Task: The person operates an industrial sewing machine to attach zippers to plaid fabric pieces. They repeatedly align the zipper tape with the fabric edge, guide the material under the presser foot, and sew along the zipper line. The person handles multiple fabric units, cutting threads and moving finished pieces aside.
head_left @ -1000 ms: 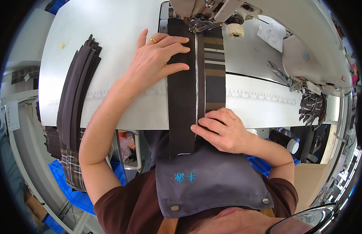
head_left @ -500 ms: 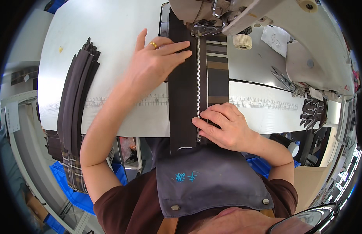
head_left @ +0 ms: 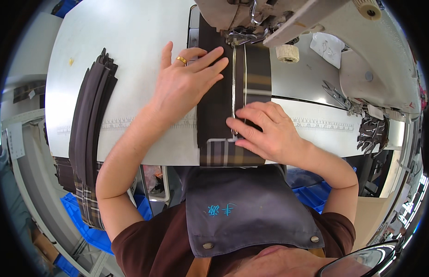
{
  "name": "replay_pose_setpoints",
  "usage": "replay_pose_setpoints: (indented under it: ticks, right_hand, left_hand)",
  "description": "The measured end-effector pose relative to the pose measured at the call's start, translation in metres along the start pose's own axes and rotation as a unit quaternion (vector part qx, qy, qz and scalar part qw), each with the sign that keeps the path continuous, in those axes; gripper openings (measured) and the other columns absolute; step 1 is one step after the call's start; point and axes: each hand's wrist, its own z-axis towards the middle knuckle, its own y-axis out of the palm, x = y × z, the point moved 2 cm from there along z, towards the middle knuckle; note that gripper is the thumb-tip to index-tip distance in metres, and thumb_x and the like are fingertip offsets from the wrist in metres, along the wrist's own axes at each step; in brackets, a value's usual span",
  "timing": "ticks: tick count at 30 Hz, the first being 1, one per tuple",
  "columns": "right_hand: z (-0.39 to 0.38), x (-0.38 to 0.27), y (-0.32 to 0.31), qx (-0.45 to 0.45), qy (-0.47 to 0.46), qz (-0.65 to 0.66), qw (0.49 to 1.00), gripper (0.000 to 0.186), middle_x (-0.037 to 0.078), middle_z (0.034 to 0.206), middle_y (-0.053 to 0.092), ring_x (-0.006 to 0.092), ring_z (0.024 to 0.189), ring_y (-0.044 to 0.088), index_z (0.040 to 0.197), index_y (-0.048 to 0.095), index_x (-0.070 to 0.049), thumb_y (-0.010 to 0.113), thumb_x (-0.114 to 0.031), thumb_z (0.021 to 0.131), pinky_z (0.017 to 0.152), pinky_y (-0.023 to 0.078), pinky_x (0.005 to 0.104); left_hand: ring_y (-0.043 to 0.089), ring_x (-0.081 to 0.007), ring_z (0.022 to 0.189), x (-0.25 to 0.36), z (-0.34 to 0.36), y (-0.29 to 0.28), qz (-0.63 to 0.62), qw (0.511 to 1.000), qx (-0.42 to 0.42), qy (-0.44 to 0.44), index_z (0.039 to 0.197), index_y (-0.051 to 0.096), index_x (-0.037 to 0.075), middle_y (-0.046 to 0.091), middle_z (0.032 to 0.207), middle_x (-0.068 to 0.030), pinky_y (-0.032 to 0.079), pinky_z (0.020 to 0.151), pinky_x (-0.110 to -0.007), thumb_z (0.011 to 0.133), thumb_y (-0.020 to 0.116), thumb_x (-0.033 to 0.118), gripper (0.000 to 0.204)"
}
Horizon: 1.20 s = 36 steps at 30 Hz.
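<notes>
A dark fabric strip with a long metal zipper (head_left: 233, 87) runs lengthwise under the presser foot (head_left: 242, 37) of a sewing machine (head_left: 385, 51). Beneath it lies plaid fabric (head_left: 257, 83), showing along the right side and at the near end. My left hand (head_left: 189, 76), with a ring on one finger, lies open, its fingertips spread on the dark strip left of the zipper. Lower down, my right hand (head_left: 270, 129) is closed around the zipper's near end, thumb and fingers bent over the tape. What its fingertips pinch is partly hidden.
A stack of dark strips (head_left: 92, 111) hangs over the white table's left front edge, above a blue bin (head_left: 92, 231). Thread snips (head_left: 335, 94) and a bundle of dark zipper pieces (head_left: 372, 131) are at the right. A printed ruler scale (head_left: 316, 123) crosses the tabletop.
The fabric and zipper have moved away from me under the presser foot; the near end now rests on the table. My right hand moved forward with it, while my left stayed nearly in place.
</notes>
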Motion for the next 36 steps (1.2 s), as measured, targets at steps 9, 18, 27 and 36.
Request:
replay_pose_setpoints:
  ticks: [9, 18, 27, 36]
  right_hand:
    - [0.019, 0.030, -0.001, 0.022, -0.005, -0.026, 0.999, 0.040, 0.006, 0.108, 0.055, 0.0263, 0.105, 0.052, 0.111, 0.064, -0.012, 0.075, -0.023, 0.074, 0.086, 0.045, 0.0385]
    - [0.037, 0.061, 0.000, 0.050, 0.003, -0.003, 0.999, 0.034, 0.005, 0.108, 0.058, 0.0257, 0.101, 0.054, 0.109, 0.066, -0.013, 0.073, -0.023, 0.078, 0.083, 0.046, 0.0371]
    - [0.040, 0.068, 0.003, 0.095, 0.016, -0.037, 0.995, 0.034, 0.004, 0.110, 0.062, 0.0247, 0.094, 0.060, 0.111, 0.066, -0.010, 0.070, -0.006, 0.077, 0.076, 0.051, 0.0337]
    - [0.038, 0.063, 0.003, 0.093, 0.006, -0.071, 0.993, 0.031, 0.005, 0.111, 0.065, 0.0228, 0.086, 0.056, 0.105, 0.068, -0.008, 0.069, -0.006, 0.074, 0.075, 0.049, 0.0324]
  left_hand:
    - [0.057, -0.0217, 0.108, 0.008, 0.001, 0.001, -0.012, 1.000, -0.006, -0.009, 0.114, 0.066, 0.014, 0.061, 0.126, 0.0010, 0.031, 0.103, -0.059, 0.081, 0.070, 0.029, 0.037]
    - [0.057, -0.0239, 0.109, 0.004, 0.005, 0.003, -0.116, 0.993, 0.024, 0.022, 0.111, 0.064, 0.002, 0.061, 0.122, -0.0077, 0.052, 0.085, -0.034, 0.081, 0.070, 0.017, 0.034]
    - [0.057, -0.0289, 0.102, 0.002, 0.012, -0.001, -0.198, 0.980, -0.015, -0.031, 0.115, 0.065, -0.001, 0.060, 0.122, -0.0100, 0.049, 0.086, -0.036, 0.083, 0.067, 0.008, 0.033]
    - [0.060, -0.0267, 0.090, -0.009, 0.017, -0.002, -0.225, 0.974, 0.010, 0.003, 0.099, 0.071, 0.004, 0.063, 0.101, -0.0078, 0.052, 0.077, -0.036, 0.078, 0.069, 0.005, 0.021]
